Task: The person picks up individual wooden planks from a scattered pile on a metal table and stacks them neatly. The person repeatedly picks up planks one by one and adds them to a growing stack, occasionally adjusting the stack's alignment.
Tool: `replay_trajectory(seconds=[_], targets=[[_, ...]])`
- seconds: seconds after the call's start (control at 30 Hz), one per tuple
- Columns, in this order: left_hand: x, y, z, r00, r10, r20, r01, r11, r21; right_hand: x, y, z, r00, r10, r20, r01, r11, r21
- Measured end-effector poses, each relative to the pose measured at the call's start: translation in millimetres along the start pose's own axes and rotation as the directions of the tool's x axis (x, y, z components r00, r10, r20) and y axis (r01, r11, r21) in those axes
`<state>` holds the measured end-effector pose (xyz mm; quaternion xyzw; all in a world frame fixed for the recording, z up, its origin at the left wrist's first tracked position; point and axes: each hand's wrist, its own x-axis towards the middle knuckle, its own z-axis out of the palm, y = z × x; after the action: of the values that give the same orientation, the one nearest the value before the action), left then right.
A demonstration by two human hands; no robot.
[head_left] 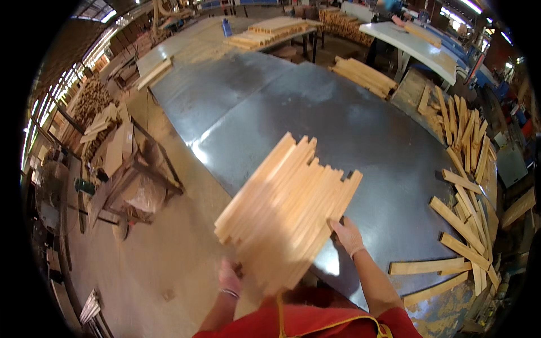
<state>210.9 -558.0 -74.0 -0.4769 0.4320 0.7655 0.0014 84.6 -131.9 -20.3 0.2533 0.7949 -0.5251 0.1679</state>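
Observation:
A wide row of pale wooden strips (287,208), lying side by side with uneven ends, is held between my two hands at the near edge of the metal table. My left hand (229,277), in a light glove, is closed on the lower left side of the row. On the right side, my gloved right hand (347,236) grips the outermost strip, its thumb on top. The fingers beneath the strips are hidden. Part of the row reaches over the dark, shiny tabletop (360,135); its near end is close to my red clothing.
Loose wooden strips (462,225) lie scattered along the table's right side. Stacked boards (365,76) stand beyond it. Farther back are a low table with boards (265,35) and a blue bottle (226,28). A wooden stand (138,169) stands on the floor at left.

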Motion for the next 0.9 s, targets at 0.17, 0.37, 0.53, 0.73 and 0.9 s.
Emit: replay_trajectory(seconds=[0.17, 0.37, 0.53, 0.73, 0.9], targets=[[-29.1, -52.6, -2.4, 0.781, 0.100, 0.616, -0.592, 0.431, 0.681, -4.2, 19.5, -13.4, 0.961, -0.086, -0.262, 0.115, 0.989, 0.095], [-47.3, 7.5, 164.6, 0.804, -0.109, 0.584, -0.592, -0.071, 0.803, 7.1, 21.4, -35.7, 0.949, -0.115, -0.294, 0.102, 0.993, -0.057], [-20.8, -28.8, 270.9, 0.817, 0.127, 0.562, -0.518, -0.264, 0.813, 32.8, 11.3, -62.7, 0.999, -0.035, 0.033, 0.043, 0.959, -0.279], [-66.9, -32.3, 320.7, 0.795, 0.040, 0.606, -0.607, 0.037, 0.794, 43.1, 21.8, -84.3, 0.988, -0.009, -0.154, -0.011, 0.991, -0.131], [-145.4, 16.1, 388.4, 0.616, 0.274, 0.738, -0.787, 0.247, 0.565, -6.0, -65.4, -157.2, 0.837, -0.288, -0.466, 0.317, 0.948, -0.017]])
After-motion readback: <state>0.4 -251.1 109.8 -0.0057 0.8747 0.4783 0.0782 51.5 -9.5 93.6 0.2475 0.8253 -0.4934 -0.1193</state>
